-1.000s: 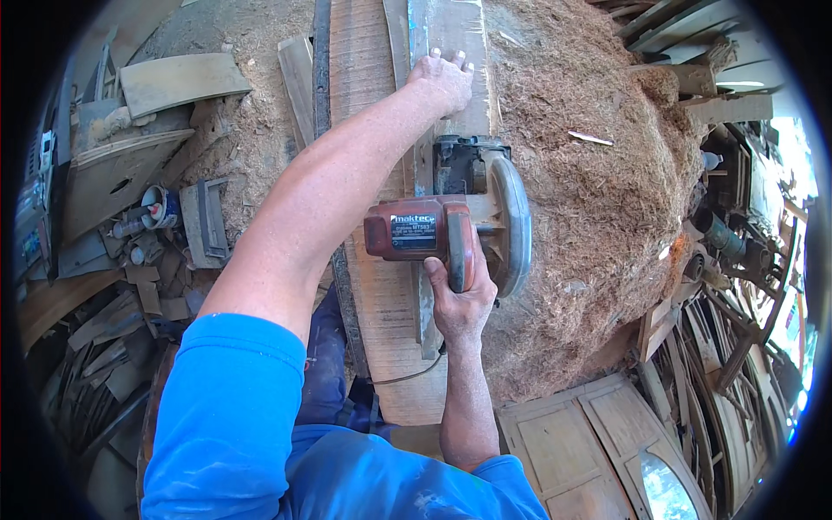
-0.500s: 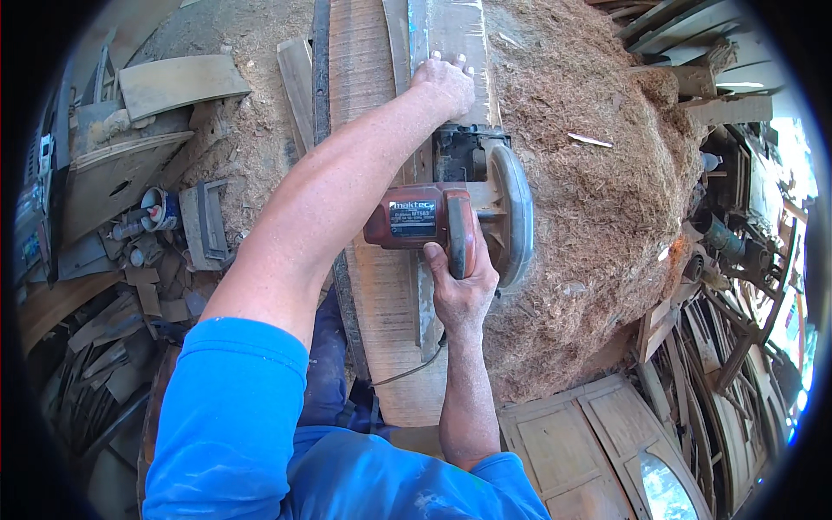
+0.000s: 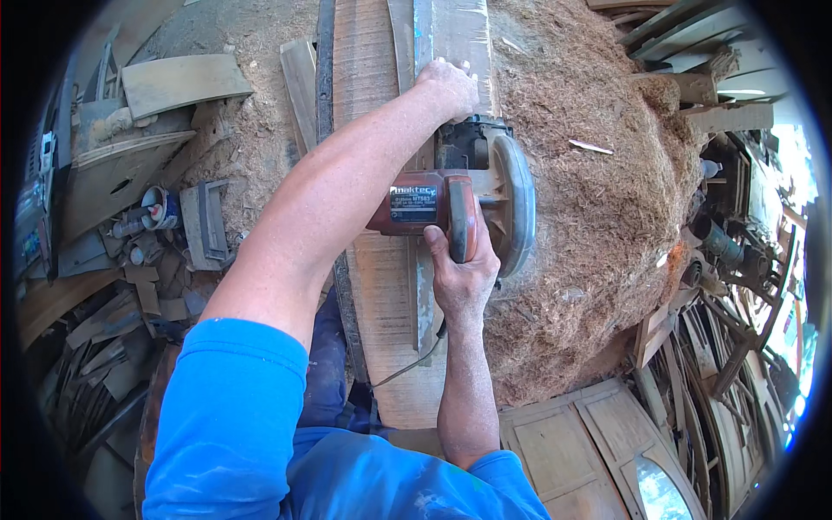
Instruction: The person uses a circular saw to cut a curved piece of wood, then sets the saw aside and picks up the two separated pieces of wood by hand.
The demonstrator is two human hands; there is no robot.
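Observation:
My right hand (image 3: 465, 270) is wrapped round the rear handle of a red circular saw (image 3: 416, 204) with a dusty grey blade guard. The saw rests on a wooden board (image 3: 455, 35), its guard at the board's right edge; the blade itself is hidden. Just beyond the saw's front end, my left hand (image 3: 449, 91) bears down on the same board with its fingers bent, the left forearm crossing above the saw body. Beneath lies a broader plank (image 3: 368, 303) with a narrow strip along it. A dark cord (image 3: 407, 374) trails behind the saw.
A large heap of sawdust (image 3: 581, 243) rises along the right side. Panelled wooden doors (image 3: 559, 446) lie at the lower right. Scrap wood (image 3: 104, 347) and a bucket (image 3: 160, 208) crowd the left, and stacked timber (image 3: 737, 347) fills the far right.
The saw and my right hand have slid a little way forward along the board, closer to my left hand. The left hand's fingers are more bent than before.

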